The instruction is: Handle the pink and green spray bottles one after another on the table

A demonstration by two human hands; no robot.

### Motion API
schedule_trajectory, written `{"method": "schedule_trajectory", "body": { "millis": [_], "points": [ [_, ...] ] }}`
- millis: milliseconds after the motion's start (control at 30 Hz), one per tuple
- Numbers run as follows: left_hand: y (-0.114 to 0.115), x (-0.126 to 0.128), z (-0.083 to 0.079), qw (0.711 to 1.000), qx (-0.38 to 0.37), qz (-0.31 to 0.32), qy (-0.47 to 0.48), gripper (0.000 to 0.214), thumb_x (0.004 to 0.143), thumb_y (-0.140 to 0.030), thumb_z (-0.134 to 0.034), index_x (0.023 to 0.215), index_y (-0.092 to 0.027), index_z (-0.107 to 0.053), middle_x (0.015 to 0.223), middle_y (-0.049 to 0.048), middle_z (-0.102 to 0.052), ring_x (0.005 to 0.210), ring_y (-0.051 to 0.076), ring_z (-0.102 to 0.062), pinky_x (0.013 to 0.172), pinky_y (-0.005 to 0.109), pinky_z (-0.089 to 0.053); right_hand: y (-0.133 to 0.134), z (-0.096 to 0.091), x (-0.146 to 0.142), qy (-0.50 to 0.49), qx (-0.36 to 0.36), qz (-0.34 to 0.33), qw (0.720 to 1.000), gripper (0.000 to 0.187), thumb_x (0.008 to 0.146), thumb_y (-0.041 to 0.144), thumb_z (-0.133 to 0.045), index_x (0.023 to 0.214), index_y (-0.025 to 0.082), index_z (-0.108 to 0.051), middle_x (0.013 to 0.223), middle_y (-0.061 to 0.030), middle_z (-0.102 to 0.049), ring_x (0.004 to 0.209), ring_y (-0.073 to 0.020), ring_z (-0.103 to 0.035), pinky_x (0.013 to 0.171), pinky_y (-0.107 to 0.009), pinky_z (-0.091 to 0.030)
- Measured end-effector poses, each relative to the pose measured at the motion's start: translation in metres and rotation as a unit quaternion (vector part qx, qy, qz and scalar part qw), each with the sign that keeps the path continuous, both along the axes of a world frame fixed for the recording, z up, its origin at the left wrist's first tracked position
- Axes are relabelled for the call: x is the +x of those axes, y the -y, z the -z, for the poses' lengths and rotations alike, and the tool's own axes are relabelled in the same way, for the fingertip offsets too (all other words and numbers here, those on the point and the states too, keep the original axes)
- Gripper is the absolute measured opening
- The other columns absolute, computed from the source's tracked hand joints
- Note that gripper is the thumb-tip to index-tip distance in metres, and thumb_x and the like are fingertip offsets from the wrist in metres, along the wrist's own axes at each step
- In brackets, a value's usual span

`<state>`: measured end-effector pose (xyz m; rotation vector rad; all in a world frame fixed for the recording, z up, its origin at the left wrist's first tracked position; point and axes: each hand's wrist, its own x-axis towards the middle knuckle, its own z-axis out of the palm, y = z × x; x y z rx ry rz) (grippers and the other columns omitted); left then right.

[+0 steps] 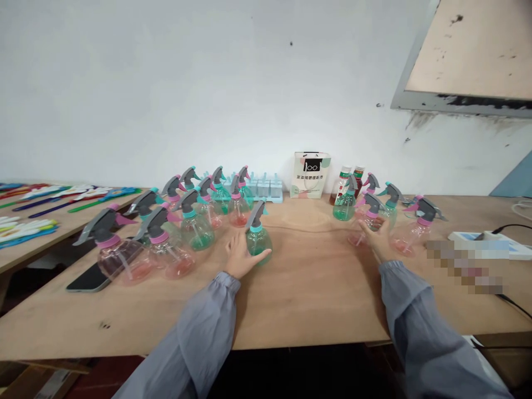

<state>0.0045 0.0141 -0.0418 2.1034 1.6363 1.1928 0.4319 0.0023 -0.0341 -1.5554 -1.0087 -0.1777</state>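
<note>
My left hand [240, 256] is closed around the body of a green spray bottle [260, 239] with a grey and teal trigger head; the thumb lies across its front. The bottle stands upright at the middle of the table. On the right, my right hand [379, 237] grips a pink spray bottle [358, 233] near its neck, its fingers partly hidden by the bottle. Close to that hand are another pink spray bottle [409, 235], a green spray bottle [344, 204] and a few more. Several pink and green spray bottles stand left of my left hand, among them a pink one [177, 256].
A paper bag [310, 177] leans at the wall beside bottles of dark liquid [338, 191]. A light blue rack [268, 191] stands behind the spray bottles. A phone [88, 278] lies at left, a white power strip [494, 246] at right. Colourful flat items [75, 195] cover the side table.
</note>
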Motion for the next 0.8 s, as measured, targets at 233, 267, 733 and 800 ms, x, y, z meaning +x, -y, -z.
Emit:
{"method": "schedule_trajectory", "body": {
  "millis": [233,267,733,800],
  "points": [
    [-0.001,0.0,0.001,1.0,0.009,-0.002,0.004,0.083,0.066,-0.051,-0.081,0.134,-0.021,-0.045,0.13,0.0153,-0.059,0.133,0.038,-0.049,0.109,0.053,-0.033,-0.019,0.014,0.013,-0.055,-0.042,-0.001,0.998,0.082,0.065,0.065,-0.076,0.123,0.015,-0.045,0.122,-0.0188,-0.052,0.111,-0.0302,-0.054,0.095,-0.045,-0.044],
    [-0.001,0.0,0.001,1.0,0.01,-0.002,0.004,0.083,0.066,-0.051,-0.081,0.134,-0.021,-0.045,0.13,0.0155,-0.059,0.134,0.038,-0.048,0.109,0.053,-0.033,-0.022,0.015,0.012,-0.054,-0.044,0.007,0.998,0.081,0.066,0.064,-0.076,0.123,0.016,-0.044,0.123,-0.0187,-0.053,0.112,-0.0307,-0.054,0.097,-0.045,-0.043],
    [-0.001,0.013,0.018,0.99,0.027,0.114,0.077,0.074,0.081,-0.045,-0.066,0.142,-0.018,-0.034,0.139,0.0177,-0.055,0.133,0.032,-0.053,0.113,0.051,-0.037,0.025,-0.027,-0.117,0.093,0.085,-0.198,0.972,0.043,0.089,0.05,-0.06,0.123,0.025,-0.049,0.125,-0.0125,-0.056,0.123,-0.0295,-0.054,0.109,-0.053,-0.042],
    [0.003,0.021,0.021,0.99,0.05,0.117,0.066,0.076,0.081,-0.045,-0.066,0.144,-0.017,-0.034,0.14,0.0189,-0.054,0.133,0.033,-0.053,0.111,0.05,-0.039,0.025,-0.032,-0.156,0.069,0.024,-0.321,0.944,0.052,0.086,0.052,-0.064,0.127,0.025,-0.048,0.13,-0.0131,-0.057,0.126,-0.0299,-0.054,0.112,-0.054,-0.04]
  ]
}}
